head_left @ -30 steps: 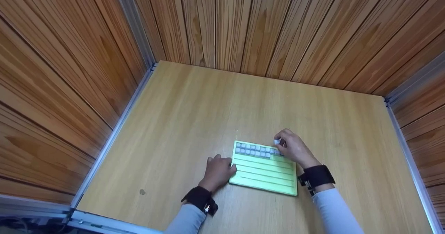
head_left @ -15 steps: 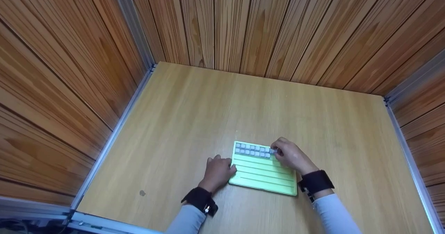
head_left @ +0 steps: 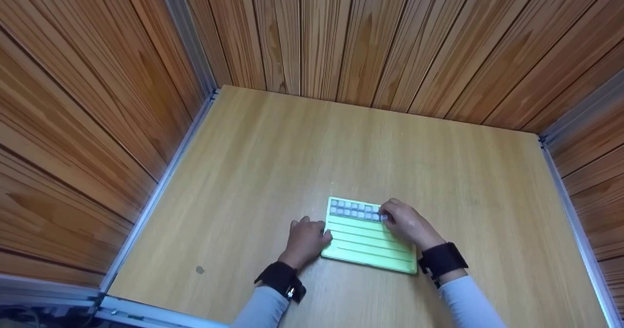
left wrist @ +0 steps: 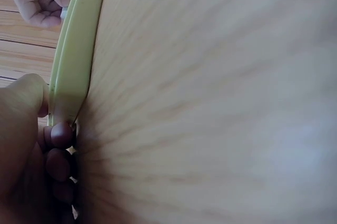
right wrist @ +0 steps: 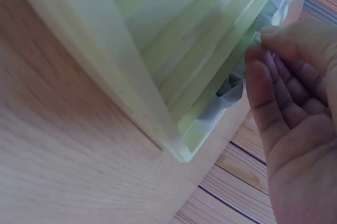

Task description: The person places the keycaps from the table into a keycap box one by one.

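Note:
A light green tray [head_left: 370,247] with ridged rows lies on the table, its two far rows holding several small pale cubes [head_left: 353,210]. My left hand [head_left: 304,240] grips the tray's left edge, thumb on the rim and fingers against the outer side, as the left wrist view also shows for the tray wall [left wrist: 79,45]. Over the second row, at the end of the line of cubes, my right hand [head_left: 409,223] pinches a small pale cube [right wrist: 257,37] between thumb and forefinger. More cubes [right wrist: 231,95] sit in the tray's far corner, partly behind the right fingers.
The wooden table [head_left: 292,152] stretches away behind the tray, with a dark spot [head_left: 200,269] at its left front. Plank walls [head_left: 321,35] stand at the back and sides, and metal rails [head_left: 161,186] run along the table's edges.
My right hand has come down and slightly towards me, bringing its cube from above the far row to the end of the second row. The left hand and the tray stay put.

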Available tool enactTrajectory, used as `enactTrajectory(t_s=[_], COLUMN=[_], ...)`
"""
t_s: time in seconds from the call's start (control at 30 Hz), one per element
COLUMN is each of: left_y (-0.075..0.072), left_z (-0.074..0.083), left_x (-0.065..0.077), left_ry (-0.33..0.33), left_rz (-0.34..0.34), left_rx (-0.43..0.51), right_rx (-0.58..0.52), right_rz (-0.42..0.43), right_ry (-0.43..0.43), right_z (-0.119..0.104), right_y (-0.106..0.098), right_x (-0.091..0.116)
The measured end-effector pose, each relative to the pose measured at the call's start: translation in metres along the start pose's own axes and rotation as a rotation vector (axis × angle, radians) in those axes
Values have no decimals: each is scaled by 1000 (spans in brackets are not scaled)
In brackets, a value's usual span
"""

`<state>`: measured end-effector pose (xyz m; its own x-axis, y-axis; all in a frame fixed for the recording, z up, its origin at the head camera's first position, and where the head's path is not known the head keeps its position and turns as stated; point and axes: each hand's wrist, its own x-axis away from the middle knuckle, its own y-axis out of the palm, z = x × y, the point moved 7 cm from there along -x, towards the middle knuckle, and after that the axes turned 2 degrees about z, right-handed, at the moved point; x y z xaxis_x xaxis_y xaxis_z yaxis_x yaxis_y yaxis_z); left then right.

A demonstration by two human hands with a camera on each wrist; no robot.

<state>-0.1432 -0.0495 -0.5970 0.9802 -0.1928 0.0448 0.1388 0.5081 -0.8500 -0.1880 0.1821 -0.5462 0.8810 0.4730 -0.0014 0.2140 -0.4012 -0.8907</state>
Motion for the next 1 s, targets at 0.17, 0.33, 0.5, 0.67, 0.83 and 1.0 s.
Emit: enactTrajectory(t_s=[0.17, 0.33, 0.5, 0.67, 0.83, 1.0], left_y=[-1, 1, 1, 0, 1, 1], left_z=[-1, -1, -1, -1, -2, -2], left_x=[0, 1, 0, -2, 0, 1], left_ry=[3, 13, 10, 0, -4, -7], left_rz=[7, 14, 12, -1, -13, -9], left_rx=[-12, -17, -16, -20, -12, -7], right_rx=[0, 9, 11, 12, 27, 47], right_rz=[17, 31, 26, 41, 52, 70], right_ry=[-53, -72, -70, -72, -87, -77], right_z=[-2, -3, -5, -6, -7, -7], right_y=[0, 1, 2, 1, 0, -2], right_x=[1, 3, 1, 0, 1, 4])
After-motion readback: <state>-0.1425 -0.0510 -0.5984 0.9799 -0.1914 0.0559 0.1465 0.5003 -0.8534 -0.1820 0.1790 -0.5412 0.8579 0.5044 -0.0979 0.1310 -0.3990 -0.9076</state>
